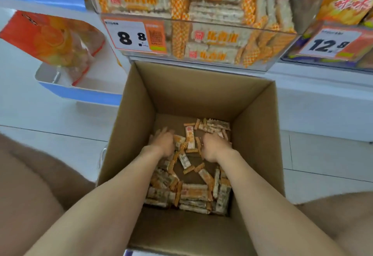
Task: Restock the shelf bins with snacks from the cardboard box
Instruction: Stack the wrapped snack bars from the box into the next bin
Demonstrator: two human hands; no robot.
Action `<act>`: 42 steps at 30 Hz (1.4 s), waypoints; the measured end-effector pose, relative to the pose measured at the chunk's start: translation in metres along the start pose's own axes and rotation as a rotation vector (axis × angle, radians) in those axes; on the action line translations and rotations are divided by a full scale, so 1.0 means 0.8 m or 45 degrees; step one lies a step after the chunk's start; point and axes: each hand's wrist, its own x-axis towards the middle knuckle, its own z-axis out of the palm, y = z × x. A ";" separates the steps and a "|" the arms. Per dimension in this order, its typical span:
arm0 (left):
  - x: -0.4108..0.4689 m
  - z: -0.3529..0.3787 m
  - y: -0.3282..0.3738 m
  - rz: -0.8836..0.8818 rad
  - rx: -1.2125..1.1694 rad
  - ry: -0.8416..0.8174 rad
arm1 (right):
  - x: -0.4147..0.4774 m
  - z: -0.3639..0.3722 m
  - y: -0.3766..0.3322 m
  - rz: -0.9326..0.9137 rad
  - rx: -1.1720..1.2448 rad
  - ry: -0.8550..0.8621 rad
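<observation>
An open cardboard box (pixel 203 92) stands on the floor under the shelf. Several orange-and-white snack packets (pixel 193 193) lie scattered on its bottom. Both my arms reach deep into the box. My left hand (pixel 162 141) lies among the packets at the far left, its fingers spread and blurred. My right hand (pixel 217 146) rests on packets at the far right, with its fingers curled down into them; what they hold is hidden. Above the box, a clear shelf bin (pixel 201 39) is filled with the same kind of packets and carries an 8.8 price tag (pixel 131 36).
A second bin (pixel 331 39) with yellow snack bags and a 12.8 tag sits to the right. At the left, an orange bag (pixel 54 39) stands in a blue-and-white tray (pixel 80 92). White tiled floor surrounds the box. My knees frame the lower corners.
</observation>
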 end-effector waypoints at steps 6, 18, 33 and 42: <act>0.046 0.016 -0.008 0.047 0.066 -0.102 | 0.057 0.052 -0.024 -0.078 0.137 -0.050; 0.056 0.029 -0.022 -0.030 0.086 0.032 | 0.093 0.107 -0.026 0.018 0.034 -0.023; -0.003 -0.028 -0.009 0.089 -0.621 0.258 | 0.037 0.038 0.016 0.127 1.534 0.306; -0.117 -0.133 0.016 0.193 -1.099 0.065 | -0.085 -0.063 0.000 -0.231 1.058 0.285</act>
